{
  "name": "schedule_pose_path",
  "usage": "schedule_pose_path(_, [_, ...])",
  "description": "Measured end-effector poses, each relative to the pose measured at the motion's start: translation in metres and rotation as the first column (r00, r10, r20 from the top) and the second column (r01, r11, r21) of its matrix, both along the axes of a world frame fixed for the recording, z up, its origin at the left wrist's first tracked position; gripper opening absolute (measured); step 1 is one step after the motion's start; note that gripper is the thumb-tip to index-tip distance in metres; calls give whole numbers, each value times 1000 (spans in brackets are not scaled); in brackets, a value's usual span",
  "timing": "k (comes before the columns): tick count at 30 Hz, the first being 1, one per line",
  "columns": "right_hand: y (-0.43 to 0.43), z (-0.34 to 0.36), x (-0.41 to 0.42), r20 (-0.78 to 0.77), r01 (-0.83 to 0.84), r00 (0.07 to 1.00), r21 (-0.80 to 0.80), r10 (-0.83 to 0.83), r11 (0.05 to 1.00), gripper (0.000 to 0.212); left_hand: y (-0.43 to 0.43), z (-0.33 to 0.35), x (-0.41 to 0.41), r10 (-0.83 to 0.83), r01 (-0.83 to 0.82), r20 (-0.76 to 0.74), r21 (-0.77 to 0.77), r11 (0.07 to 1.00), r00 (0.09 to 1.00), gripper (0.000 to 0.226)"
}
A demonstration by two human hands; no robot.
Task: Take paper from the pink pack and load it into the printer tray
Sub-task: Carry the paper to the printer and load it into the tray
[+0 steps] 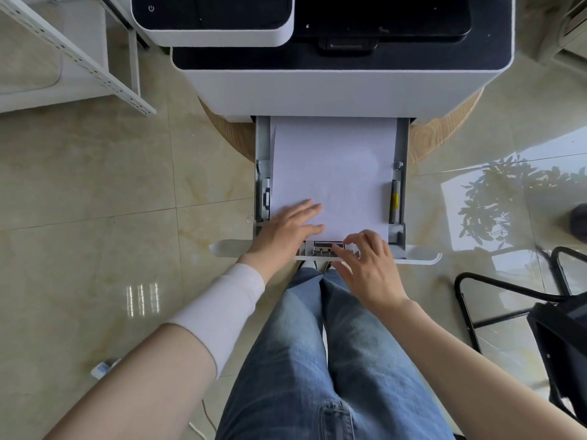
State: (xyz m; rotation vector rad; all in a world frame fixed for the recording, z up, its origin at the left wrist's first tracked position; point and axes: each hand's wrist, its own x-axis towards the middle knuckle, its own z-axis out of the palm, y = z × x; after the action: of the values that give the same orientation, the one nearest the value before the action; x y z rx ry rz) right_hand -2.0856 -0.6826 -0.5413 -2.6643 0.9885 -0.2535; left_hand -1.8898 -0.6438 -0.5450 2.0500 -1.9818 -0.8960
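Observation:
The printer [317, 84] stands ahead with its grey paper tray [402, 147] pulled out toward me. A stack of white paper [336, 173] lies flat inside the tray. My left hand [286, 230] rests palm down on the near left corner of the paper, fingers spread. My right hand [365, 265] has its fingertips on the grey end guide [324, 247] at the tray's near edge. The pink pack is not in view.
The printer sits on a round wooden base [228, 128] on a glossy tiled floor. A white metal shelf frame [79, 65] stands at the left. A black chair frame [524, 300] is at the right. My jeans-clad legs are below the tray.

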Motion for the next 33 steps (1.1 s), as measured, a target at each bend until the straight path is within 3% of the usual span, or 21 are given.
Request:
schedule_pose_path(2, [-2, -1, 1, -6, -16, 1000, 17, 16, 1000, 35, -4, 3, 2, 66, -65, -12, 59, 996, 998, 42])
schedule_pose_path(5, [-3, 0, 2, 1, -2, 1000, 76, 2, 997, 36, -4, 8, -2, 2, 8, 94, -100, 995, 996, 41])
schedule_pose_path(12, [-14, 4, 3, 100, 104, 987, 214, -127, 971, 33, 4, 7, -11, 63, -48, 157, -94, 994, 986, 48])
schedule_pose_path(14, [-29, 2, 5, 73, 175, 979, 199, -192, 964, 33, -5, 8, -8, 115, -101, 171, -90, 991, 979, 59])
schedule_pose_path(16, [-43, -2, 7, 5, 201, 979, 186, -205, 962, 48, -16, 10, -3, 116, -109, 187, -44, 993, 976, 65])
schedule_pose_path(20, [-57, -6, 7, -170, 132, 981, 236, -93, 963, 64, -23, 6, 3, 26, -40, 205, 66, 997, 978, 71])
schedule_pose_path(29, [-61, 6, 7, -220, 152, 970, 237, -99, 960, 75, -17, 8, 8, -38, 22, 228, 71, 997, 973, 84])
schedule_pose_path(33, [-61, 11, 12, -291, 180, 951, 239, -107, 954, 76, -14, 7, 14, -74, 53, 241, 94, 994, 968, 79])
